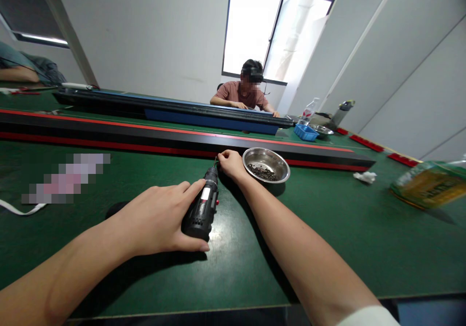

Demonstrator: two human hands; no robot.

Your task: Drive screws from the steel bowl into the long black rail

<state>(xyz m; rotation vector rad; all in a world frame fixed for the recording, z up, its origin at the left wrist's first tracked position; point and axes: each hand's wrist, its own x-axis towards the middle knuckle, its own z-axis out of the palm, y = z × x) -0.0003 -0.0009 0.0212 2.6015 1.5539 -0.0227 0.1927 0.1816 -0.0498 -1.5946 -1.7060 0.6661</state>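
My left hand (171, 214) is wrapped round a black cordless screwdriver (204, 209), which lies low over the green table with its bit pointing away from me. Just beyond the chuck, my right hand (230, 163) is closed in a pinch at the bit's tip. Whatever sits between those fingertips is too small to make out. Right beside that hand stands a steel bowl (269, 157) holding many small dark pieces (262, 172) that look like screws. A long black bar with red edges (174, 140) runs across the table directly behind my right fingers.
Behind the bar lies a second long black and blue piece (211, 121), where a person (240, 93) works. A blue basket (306, 132), a bottle (309, 110) and another bowl (323, 130) stand back right. Crumpled tissue (364, 177) and a yellow-green package (429, 185) lie at right.
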